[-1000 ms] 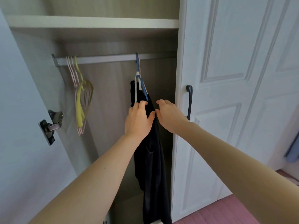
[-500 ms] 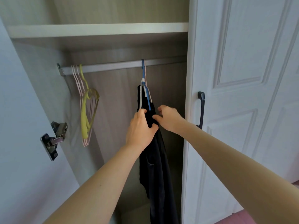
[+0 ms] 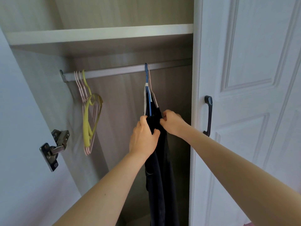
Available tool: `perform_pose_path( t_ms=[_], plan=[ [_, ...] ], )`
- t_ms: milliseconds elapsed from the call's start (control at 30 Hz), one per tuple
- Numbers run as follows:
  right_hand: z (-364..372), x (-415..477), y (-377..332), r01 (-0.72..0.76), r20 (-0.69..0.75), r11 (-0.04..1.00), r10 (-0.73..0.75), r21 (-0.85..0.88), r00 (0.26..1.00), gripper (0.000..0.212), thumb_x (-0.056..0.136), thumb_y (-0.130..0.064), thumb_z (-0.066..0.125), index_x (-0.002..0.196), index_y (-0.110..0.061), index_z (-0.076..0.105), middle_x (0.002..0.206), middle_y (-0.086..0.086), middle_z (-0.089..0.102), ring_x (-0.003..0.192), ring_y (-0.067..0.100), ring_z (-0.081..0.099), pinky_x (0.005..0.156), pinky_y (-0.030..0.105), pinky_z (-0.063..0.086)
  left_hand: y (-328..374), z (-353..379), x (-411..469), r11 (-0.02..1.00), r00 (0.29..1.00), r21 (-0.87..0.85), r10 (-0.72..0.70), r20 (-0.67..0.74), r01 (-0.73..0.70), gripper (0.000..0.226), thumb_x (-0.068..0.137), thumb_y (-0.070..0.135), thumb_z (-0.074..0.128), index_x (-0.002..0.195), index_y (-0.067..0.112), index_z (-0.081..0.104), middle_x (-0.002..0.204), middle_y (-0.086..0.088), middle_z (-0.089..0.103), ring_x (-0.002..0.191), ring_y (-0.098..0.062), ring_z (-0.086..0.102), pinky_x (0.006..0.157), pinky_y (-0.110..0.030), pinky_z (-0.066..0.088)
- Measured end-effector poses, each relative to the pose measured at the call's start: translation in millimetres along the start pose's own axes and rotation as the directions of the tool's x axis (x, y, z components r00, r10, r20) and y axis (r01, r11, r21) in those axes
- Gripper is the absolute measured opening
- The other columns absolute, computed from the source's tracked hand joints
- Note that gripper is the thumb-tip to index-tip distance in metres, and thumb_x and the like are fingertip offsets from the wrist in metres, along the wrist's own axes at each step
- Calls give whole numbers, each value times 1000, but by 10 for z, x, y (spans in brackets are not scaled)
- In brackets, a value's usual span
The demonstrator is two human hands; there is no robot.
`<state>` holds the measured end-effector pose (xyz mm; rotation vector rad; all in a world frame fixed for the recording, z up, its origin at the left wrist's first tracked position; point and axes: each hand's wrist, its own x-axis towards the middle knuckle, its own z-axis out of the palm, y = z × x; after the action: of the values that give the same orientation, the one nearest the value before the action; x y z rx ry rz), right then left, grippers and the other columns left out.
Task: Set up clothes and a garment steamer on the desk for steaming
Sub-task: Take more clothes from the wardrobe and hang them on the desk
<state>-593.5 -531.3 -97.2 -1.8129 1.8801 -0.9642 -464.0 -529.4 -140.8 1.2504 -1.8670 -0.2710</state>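
A dark garment (image 3: 160,180) hangs from a blue hanger (image 3: 147,88) on the wardrobe rail (image 3: 117,71); a pale hanger hooks right beside the blue one. My left hand (image 3: 143,136) grips the garment's top from the left, thumb and fingers curled round the bunched cloth. My right hand (image 3: 172,122) pinches the cloth's upper edge from the right. The two hands almost touch. No steamer or desk is in view.
Several empty pink hangers and a yellow-green one (image 3: 88,115) hang at the rail's left end. A shelf (image 3: 101,34) runs above the rail. The closed right door has a dark handle (image 3: 208,115). The open left door (image 3: 19,128) carries a metal hinge (image 3: 54,148).
The view has tilted up and moved closer to the wardrobe. Both hands stay on the top of the dark garment, with the right hand's fingers now pinching its edge.
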Motion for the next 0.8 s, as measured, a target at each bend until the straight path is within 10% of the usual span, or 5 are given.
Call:
perform_pose_path(
  t_ms=[233, 467, 800],
  plan=[
    [-63, 154, -49, -104, -22, 993, 105, 49, 994, 49, 95, -7, 48, 140, -9, 32, 125, 15, 51, 107, 28, 58, 88, 38, 53, 72, -144, 501, 965, 968, -101, -235, 89, 244, 37, 86, 13, 58, 122, 12, 51, 113, -5, 57, 97, -20, 55, 75, -29, 44],
    [104, 180, -125, -161, -21, 878, 190, 451, 982, 32, 99, -11, 37, 128, -22, 46, 110, 6, 56, 93, 19, 59, 80, 32, 54, 112, -4, 804, 765, 904, -486, -397, 160, 422, 13, 95, 19, 55, 105, 17, 63, 105, -7, 67, 96, -24, 63, 89, -37, 52],
    [70, 141, -244, -155, -17, 734, 221, 662, 975, 26, 101, -13, 35, 116, -25, 52, 95, 0, 55, 80, 13, 55, 65, 24, 49, 84, -215, 788, 827, 925, -449, -379, -3, 337, 26, 98, 27, 49, 82, 8, 59, 68, -1, 55, 58, -13, 46, 56, -25, 37]
  ],
)
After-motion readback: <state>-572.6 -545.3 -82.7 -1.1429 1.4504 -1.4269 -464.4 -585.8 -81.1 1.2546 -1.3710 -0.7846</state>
